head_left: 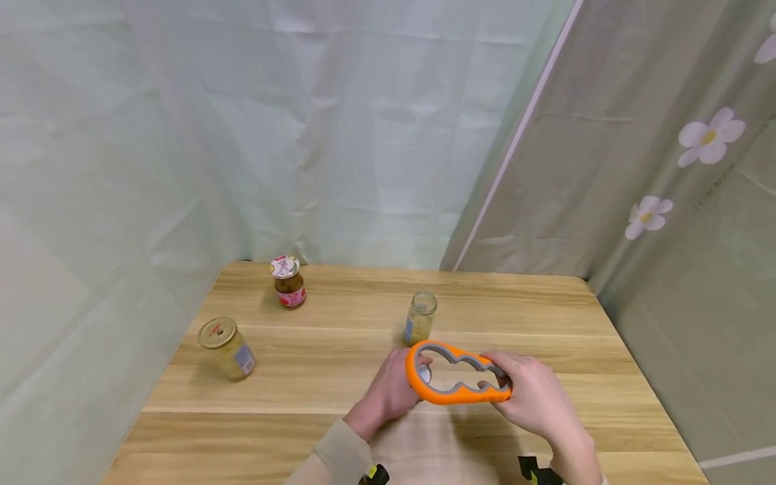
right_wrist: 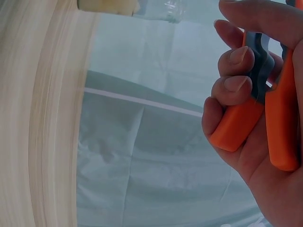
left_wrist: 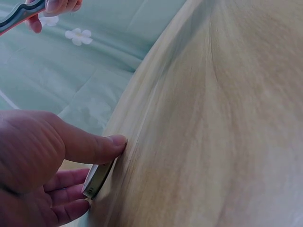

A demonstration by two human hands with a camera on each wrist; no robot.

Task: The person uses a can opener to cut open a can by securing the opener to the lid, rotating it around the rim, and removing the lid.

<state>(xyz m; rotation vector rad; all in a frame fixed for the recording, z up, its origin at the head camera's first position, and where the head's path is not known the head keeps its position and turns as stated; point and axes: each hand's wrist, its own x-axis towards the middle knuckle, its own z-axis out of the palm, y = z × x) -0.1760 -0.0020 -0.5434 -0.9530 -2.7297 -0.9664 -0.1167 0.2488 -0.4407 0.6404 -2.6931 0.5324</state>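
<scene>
My left hand [head_left: 388, 389] pinches a round metal jar lid [left_wrist: 98, 180] low at the tabletop, thumb on one side and fingers on the other. In the head view, the lid's pale face shows through the loop of an orange and grey jar opener [head_left: 448, 398]. My right hand [head_left: 536, 397] grips that opener by its handles and holds it above the table. In the right wrist view, the fingers curl round the orange handles [right_wrist: 281, 130]. Just beyond the hands stands a lidless glass jar [head_left: 419, 320] with pale contents and a blue label.
Near the left edge of the wooden table [head_left: 339, 377] is a gold-lidded jar [head_left: 227, 349] with yellowish contents. A smaller dark jar [head_left: 289, 286] with a patterned lid and pink label stands at the back left. Curtains [head_left: 339, 135] hang behind and beside the table.
</scene>
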